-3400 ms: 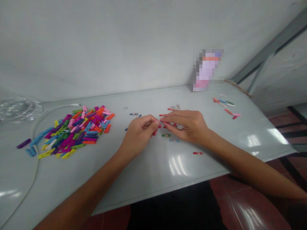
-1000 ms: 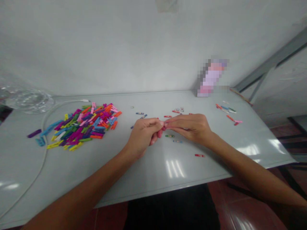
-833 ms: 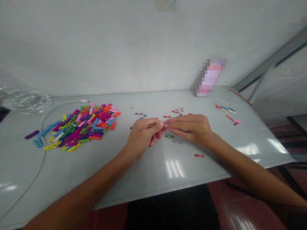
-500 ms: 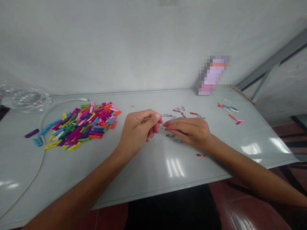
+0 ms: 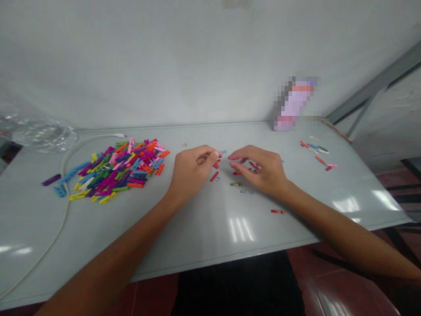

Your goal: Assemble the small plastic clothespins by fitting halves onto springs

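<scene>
My left hand (image 5: 194, 169) is closed in a pinch over the middle of the white table. A small light-blue clothespin piece (image 5: 224, 152) shows at its fingertips, mostly hidden by them. Facing it, my right hand (image 5: 263, 166) has thumb and fingers apart with nothing between them. Below the left fingertips lie a red clothespin half (image 5: 214, 176) and a small metal spring (image 5: 217, 179). A green half (image 5: 236, 184) and a blue half (image 5: 247, 192) lie under the right hand, and another red half (image 5: 277, 212) is nearer the front edge. More red pieces show partly behind the right fingers.
A heap of colourful clothespins (image 5: 115, 171) covers the left side, with a white cable (image 5: 66, 210) running past it. Clear plastic (image 5: 44, 136) sits at the far left. Several clothespin pieces (image 5: 321, 160) lie at the right. A pixelated pinkish box-like object (image 5: 292, 105) leans against the wall.
My right hand has opened and drawn slightly away from the left one. A red clothespin half and a spring now show on the table below the left fingertips. The view has shifted slightly.
</scene>
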{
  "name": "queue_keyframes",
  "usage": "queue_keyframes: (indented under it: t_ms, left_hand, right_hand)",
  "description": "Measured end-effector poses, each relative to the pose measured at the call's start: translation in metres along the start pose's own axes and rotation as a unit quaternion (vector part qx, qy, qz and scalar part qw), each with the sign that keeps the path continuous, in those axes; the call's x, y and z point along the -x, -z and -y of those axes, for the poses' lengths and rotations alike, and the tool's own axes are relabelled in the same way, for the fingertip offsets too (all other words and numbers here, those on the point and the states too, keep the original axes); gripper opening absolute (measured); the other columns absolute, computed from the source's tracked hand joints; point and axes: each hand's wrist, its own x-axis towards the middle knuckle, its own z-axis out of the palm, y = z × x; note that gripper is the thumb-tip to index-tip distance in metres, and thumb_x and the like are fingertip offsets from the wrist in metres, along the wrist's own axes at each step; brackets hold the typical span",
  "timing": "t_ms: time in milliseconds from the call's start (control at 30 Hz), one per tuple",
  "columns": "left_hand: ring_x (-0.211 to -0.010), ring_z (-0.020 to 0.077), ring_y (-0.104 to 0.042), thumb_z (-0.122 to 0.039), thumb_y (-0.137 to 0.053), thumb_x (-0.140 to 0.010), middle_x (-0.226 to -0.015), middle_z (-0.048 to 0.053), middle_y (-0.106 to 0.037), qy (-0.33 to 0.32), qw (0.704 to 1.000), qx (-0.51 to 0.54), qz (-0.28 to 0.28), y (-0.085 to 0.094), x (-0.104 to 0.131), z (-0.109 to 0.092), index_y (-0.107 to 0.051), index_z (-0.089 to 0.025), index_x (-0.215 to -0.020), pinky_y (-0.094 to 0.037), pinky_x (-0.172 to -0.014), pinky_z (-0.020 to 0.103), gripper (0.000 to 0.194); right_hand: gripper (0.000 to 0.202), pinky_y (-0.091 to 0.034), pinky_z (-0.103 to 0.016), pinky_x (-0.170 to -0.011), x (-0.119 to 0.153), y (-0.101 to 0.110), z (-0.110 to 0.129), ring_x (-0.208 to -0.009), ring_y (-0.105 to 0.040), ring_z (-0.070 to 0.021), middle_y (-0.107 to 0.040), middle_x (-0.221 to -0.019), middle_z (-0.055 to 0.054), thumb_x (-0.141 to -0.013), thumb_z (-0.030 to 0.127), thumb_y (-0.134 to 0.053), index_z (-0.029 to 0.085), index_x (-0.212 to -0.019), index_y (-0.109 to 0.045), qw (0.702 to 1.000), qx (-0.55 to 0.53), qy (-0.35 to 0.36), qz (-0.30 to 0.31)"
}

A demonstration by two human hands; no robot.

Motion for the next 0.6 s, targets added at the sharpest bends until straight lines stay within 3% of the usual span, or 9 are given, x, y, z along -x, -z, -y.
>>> queue_keyframes:
  t_ms: [133, 267, 367, 433, 500, 600]
  left_hand:
    - [-0.06, 0.0158, -0.064, -0.035, -0.067, -0.102, -0.069, 0.001, -0.075, -0.009, 0.997, -0.032, 0.065, -0.002, 0.002, 0.002, -0.081, -0.019, -0.091, -0.046, -0.057, 0.025, 0.024]
    - [-0.058, 0.0147, -0.061, -0.037, -0.064, -0.106, -0.066, 0.0, -0.071, -0.015, 0.993, -0.035, 0.113, -0.003, 0.002, 0.002, -0.08, -0.019, -0.092, -0.046, -0.059, 0.026, 0.028]
    - [-0.056, 0.0146, -0.059, -0.04, -0.06, -0.108, -0.06, -0.002, -0.064, -0.013, 0.991, -0.032, 0.132, -0.001, 0.002, 0.001, -0.081, -0.019, -0.096, -0.045, -0.058, 0.027, 0.032]
    - [-0.059, 0.0157, -0.063, -0.041, -0.063, -0.108, -0.065, -0.002, -0.068, -0.021, 0.993, -0.037, 0.109, 0.0, 0.002, 0.002, -0.082, -0.019, -0.104, -0.048, -0.06, 0.027, 0.029]
    - [-0.067, 0.0171, -0.068, -0.04, -0.072, -0.102, -0.075, 0.0, -0.075, -0.045, 0.996, -0.065, 0.049, 0.002, -0.001, 0.006, -0.082, -0.021, -0.108, -0.051, -0.066, 0.027, 0.022]
    - [-0.065, 0.0167, -0.064, -0.038, -0.081, -0.095, -0.074, 0.0, -0.074, -0.089, 0.989, -0.119, -0.002, 0.003, -0.006, 0.014, -0.081, -0.023, -0.095, -0.049, -0.065, 0.028, 0.015]
  right_hand:
    - [0.03, -0.066, -0.032, -0.078, -0.004, 0.005, -0.001, -0.084, -0.081, -0.019, -0.086, -0.11, -0.006, -0.1, 0.034, -0.087, 0.022, -0.127, -0.08, 0.996, -0.044, -0.073, -0.004]
    - [0.012, -0.063, -0.031, -0.08, -0.006, 0.008, -0.006, -0.082, -0.079, -0.0177, -0.086, -0.101, -0.004, -0.105, 0.033, -0.081, 0.023, -0.111, -0.085, 0.994, -0.074, -0.061, 0.047]
    - [0.014, -0.061, -0.03, -0.078, -0.007, 0.009, -0.01, -0.079, -0.076, -0.0165, -0.085, -0.095, -0.003, -0.104, 0.035, -0.08, 0.022, -0.103, -0.085, 0.989, -0.1, -0.094, 0.062]
    - [0.019, -0.06, -0.03, -0.076, -0.009, 0.011, -0.016, -0.079, -0.074, -0.0162, -0.084, -0.095, -0.003, -0.101, 0.038, -0.082, 0.02, -0.103, -0.084, 0.981, -0.133, -0.131, 0.052]
    - [0.024, -0.06, -0.03, -0.075, -0.011, 0.016, -0.024, -0.078, -0.073, -0.0166, -0.083, -0.093, -0.005, -0.099, 0.042, -0.084, 0.018, -0.102, -0.084, 0.973, -0.159, -0.161, 0.036]
    - [0.027, -0.059, -0.03, -0.073, -0.014, 0.03, -0.038, -0.077, -0.073, -0.0173, -0.082, -0.087, -0.005, -0.097, 0.044, -0.084, 0.017, -0.102, -0.085, 0.969, -0.155, -0.186, 0.043]
